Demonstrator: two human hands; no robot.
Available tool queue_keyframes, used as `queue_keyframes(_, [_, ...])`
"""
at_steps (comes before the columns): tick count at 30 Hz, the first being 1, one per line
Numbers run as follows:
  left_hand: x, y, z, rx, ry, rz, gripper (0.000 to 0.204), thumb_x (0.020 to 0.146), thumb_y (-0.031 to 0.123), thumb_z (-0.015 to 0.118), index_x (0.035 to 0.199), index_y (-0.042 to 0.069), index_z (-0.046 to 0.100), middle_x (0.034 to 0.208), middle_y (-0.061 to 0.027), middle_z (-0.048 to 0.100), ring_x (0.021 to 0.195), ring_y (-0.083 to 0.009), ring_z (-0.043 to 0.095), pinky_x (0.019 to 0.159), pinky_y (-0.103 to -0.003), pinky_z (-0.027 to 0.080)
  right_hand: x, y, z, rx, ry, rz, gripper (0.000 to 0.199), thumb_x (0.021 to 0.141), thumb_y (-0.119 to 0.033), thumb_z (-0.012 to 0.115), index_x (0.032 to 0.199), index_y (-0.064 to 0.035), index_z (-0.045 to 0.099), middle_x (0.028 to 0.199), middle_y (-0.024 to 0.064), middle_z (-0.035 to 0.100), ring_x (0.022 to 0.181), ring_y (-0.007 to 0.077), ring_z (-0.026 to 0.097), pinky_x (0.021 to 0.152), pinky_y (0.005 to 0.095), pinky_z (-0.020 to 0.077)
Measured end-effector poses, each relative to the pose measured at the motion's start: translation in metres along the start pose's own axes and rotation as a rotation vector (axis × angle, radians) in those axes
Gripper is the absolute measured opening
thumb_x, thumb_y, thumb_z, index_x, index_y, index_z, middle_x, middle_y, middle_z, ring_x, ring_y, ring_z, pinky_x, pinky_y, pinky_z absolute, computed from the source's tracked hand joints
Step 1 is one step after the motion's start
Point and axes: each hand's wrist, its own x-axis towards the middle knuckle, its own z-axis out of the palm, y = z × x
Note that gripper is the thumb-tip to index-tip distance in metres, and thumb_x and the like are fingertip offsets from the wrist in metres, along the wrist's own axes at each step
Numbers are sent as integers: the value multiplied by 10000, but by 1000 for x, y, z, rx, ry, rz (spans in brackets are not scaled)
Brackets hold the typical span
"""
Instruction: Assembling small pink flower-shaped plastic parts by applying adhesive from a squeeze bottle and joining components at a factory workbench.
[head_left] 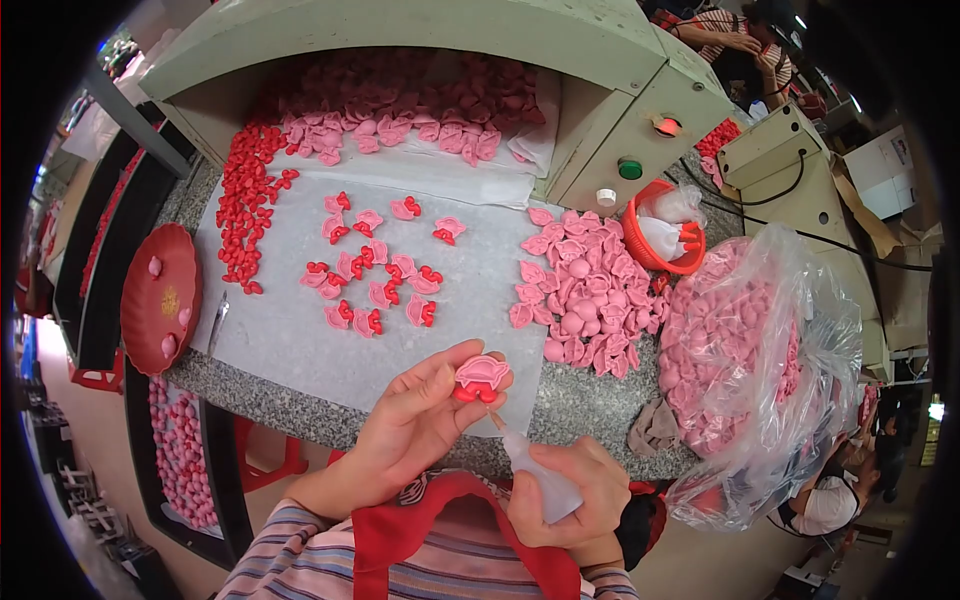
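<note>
My left hand (425,400) pinches a small pink and red plastic piece (481,377) between thumb and fingers, its hollow pink side facing up. Wrapped in my right hand (575,490) is a white squeeze bottle (540,478), its thin nozzle pointing up at the lower edge of the held piece. I cannot tell whether the tip touches it. Ahead, on white paper (270,330), lie several joined pink and red pieces (380,293). Small red parts (245,200) are heaped at the left of the paper, and loose pink shells (590,290) at its right.
A pale green machine housing (420,25) arches over more pink shells (400,120). Metal tweezers (219,322) lie beside a red dish (135,310). To the right stand an orange basket (640,255) and a clear bag (790,350) of pink shells. A grey cloth (655,428) lies near the edge.
</note>
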Motion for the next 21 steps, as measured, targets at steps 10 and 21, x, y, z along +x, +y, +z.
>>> queue_keyframes(10, [0, 0, 1, -5, 2, 1, 428, 911, 206, 494, 1252, -35, 400, 1206, -163, 504, 1134, -274, 496, 980, -378, 413, -1, 0, -3, 1, 39, -15, 295, 594, -37, 686, 868, 1, 584, 608, 51, 582, 415, 147, 480, 387, 225, 355])
queue_keyframes(21, [-1, 0, 1, 2, 4, 4, 424, 910, 203, 497, 1250, -34, 405, 1207, -163, 504, 1138, -275, 493, 980, -379, 414, -1, -1, -1, -12, 16, -11, 315, 599, -31, 685, 893, 8, 576, 636, 54, 592, 420, 151, 489, 394, 225, 368])
